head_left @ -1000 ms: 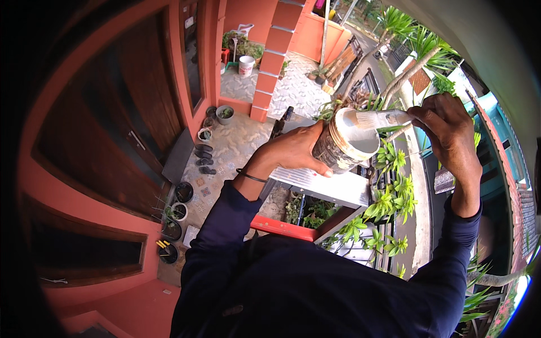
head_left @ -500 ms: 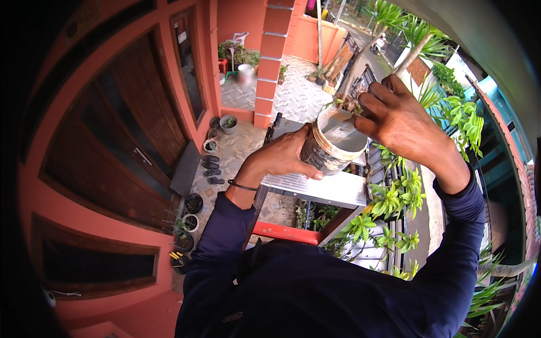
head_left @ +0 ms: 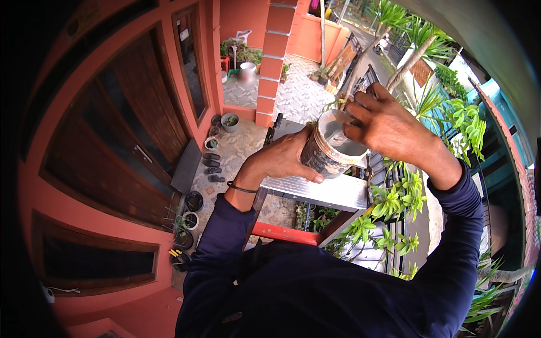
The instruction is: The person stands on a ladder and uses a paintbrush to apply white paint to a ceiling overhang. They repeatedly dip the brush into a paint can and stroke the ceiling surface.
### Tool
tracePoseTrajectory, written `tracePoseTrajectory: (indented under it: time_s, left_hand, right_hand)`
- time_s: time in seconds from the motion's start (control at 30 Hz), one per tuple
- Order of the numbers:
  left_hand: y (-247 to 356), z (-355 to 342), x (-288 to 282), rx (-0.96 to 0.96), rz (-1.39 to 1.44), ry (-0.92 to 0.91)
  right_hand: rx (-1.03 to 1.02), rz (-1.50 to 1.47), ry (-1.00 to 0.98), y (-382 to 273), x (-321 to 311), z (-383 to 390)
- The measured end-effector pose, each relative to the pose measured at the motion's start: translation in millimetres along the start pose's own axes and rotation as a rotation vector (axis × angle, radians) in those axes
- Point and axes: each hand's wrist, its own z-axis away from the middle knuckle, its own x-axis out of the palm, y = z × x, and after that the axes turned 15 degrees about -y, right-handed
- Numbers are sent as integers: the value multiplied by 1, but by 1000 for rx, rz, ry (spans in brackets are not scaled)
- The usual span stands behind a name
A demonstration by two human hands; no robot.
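A small paint-smeared bucket point(head_left: 326, 153) is tipped slightly in front of me, above a ribbed metal step point(head_left: 315, 186). Around its left side my left hand point(head_left: 282, 156) is wrapped, with the thumb across the front. My right hand point(head_left: 389, 127) is closed at the bucket's right rim, fingers curled and pointing down into the opening. Whatever those fingers grip is hidden behind them. Whitish-grey material coats the bucket's inner wall; the bottom cannot be made out.
Below the step is a red crossbar point(head_left: 284, 232) of the stepladder. Leafy plants point(head_left: 389, 203) crowd its right side. Several potted plants point(head_left: 229, 121) and dark sandals point(head_left: 212, 163) line the floor by the wooden doors point(head_left: 121, 121). An orange-and-grey pillar point(head_left: 272, 73) stands ahead.
My right hand has moved a little left and down, deeper over the bucket's opening. The left hand keeps its hold, and the bucket has barely shifted.
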Motion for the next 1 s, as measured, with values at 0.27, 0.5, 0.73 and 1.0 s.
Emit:
tracePoseTrajectory:
  time_s: [0.27,0.5,0.73,1.0]
  left_hand:
    - [-3,-1,2,42,47,5]
    - [-5,-1,2,3,42,-21]
    - [8,0,1,37,102,-24]
    - [12,2,1,42,35,-13]
  right_hand:
    - [229,-127,176,18,-11,46]
    - [312,-268,301,0,8,67]
    - [371,-272,360,-18,25,76]
    - [391,-305,371,-27,33,80]
